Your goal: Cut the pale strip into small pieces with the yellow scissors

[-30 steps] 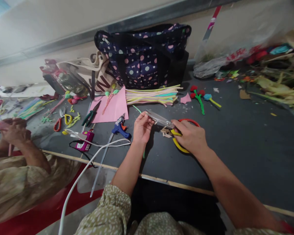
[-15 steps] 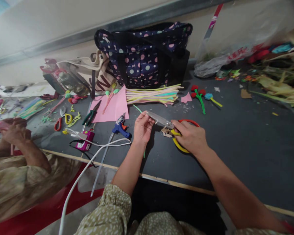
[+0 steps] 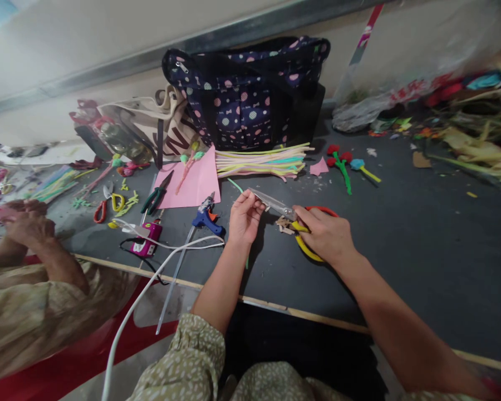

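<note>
My right hand point(image 3: 326, 234) grips large scissors point(image 3: 275, 205) with red and yellow handles; the blades point left and up over the dark table point(image 3: 401, 250). My left hand point(image 3: 242, 218) pinches something small at the blade tips, and a thin green stem runs through and below this hand. A small pile of tan cut bits point(image 3: 283, 224) lies under the scissors between my hands.
A blue glue gun point(image 3: 206, 218), pink paper sheet point(image 3: 194, 181), pliers point(image 3: 156, 195), a bundle of pastel pipe cleaners point(image 3: 261, 160), finished pom-pom flowers point(image 3: 342, 164) and a polka-dot bag point(image 3: 250, 94) lie beyond. Another person's hands point(image 3: 25, 223) work at the left. White cords point(image 3: 150, 278) cross the table edge.
Both hands and the scissors stay almost in place; the view shifts slightly.
</note>
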The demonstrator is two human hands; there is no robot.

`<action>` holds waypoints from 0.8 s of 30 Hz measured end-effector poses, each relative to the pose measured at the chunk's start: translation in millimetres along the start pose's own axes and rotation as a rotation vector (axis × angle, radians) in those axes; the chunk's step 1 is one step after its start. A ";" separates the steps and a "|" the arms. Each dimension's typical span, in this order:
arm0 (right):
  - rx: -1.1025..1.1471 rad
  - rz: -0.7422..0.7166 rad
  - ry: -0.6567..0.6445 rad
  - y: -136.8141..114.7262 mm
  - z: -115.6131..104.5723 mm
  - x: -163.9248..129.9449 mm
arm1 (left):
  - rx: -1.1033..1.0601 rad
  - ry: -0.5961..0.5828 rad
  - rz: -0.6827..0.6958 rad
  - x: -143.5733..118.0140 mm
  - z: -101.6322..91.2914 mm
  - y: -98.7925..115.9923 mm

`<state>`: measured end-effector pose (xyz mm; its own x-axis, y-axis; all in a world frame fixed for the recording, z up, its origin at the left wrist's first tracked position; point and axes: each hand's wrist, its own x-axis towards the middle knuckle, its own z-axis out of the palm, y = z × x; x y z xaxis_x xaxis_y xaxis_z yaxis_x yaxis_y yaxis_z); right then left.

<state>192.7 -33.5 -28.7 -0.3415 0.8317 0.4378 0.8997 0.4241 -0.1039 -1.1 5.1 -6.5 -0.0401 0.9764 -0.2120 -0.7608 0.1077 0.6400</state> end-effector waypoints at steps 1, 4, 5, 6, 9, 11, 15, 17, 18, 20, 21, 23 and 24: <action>0.026 0.009 -0.001 -0.2 -0.2 0.4 | 0.004 -0.009 -0.001 -0.1 0.1 0.1; 0.116 0.059 -0.004 1.1 -2.4 2.4 | 0.017 -0.030 -0.007 -0.4 0.5 0.6; 0.134 0.081 -0.003 2.2 -3.4 3.1 | 0.016 -0.033 -0.007 -0.6 0.7 0.9; 0.141 0.101 -0.002 3.5 -4.4 3.8 | 0.014 -0.036 -0.006 -0.8 1.0 1.2; 0.140 0.132 -0.011 7.0 -6.5 5.0 | 0.003 -0.051 0.003 -1.6 2.3 2.1; 0.139 0.132 -0.025 7.9 -6.8 5.3 | 0.002 -0.052 0.006 -2.1 3.3 2.9; 0.129 0.124 -0.029 7.0 -6.2 5.5 | 0.001 -0.031 0.020 -2.3 4.6 4.4; 0.123 0.113 -0.028 6.8 -5.6 5.3 | -0.020 -0.034 0.028 -2.2 4.7 5.0; 0.120 0.105 -0.028 6.9 -5.4 5.1 | -0.027 -0.034 0.030 -2.2 4.7 5.2; 0.117 0.086 -0.032 7.1 -4.8 4.6 | -0.023 -0.019 0.034 -2.3 4.8 5.4; 0.117 0.079 -0.034 7.2 -4.6 4.3 | -0.014 -0.008 0.035 -2.5 5.0 5.4; 0.123 0.073 -0.042 7.1 -4.3 3.9 | 0.005 0.005 0.037 -2.7 5.4 5.2; 0.127 0.074 -0.045 6.8 -4.2 3.8 | 0.011 0.005 0.037 -2.8 5.6 5.1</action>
<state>198.7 -29.0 -24.0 -0.2901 0.8762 0.3848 0.8822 0.4007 -0.2473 -1.2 3.9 1.4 -0.0716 0.9788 -0.1921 -0.7514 0.0738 0.6558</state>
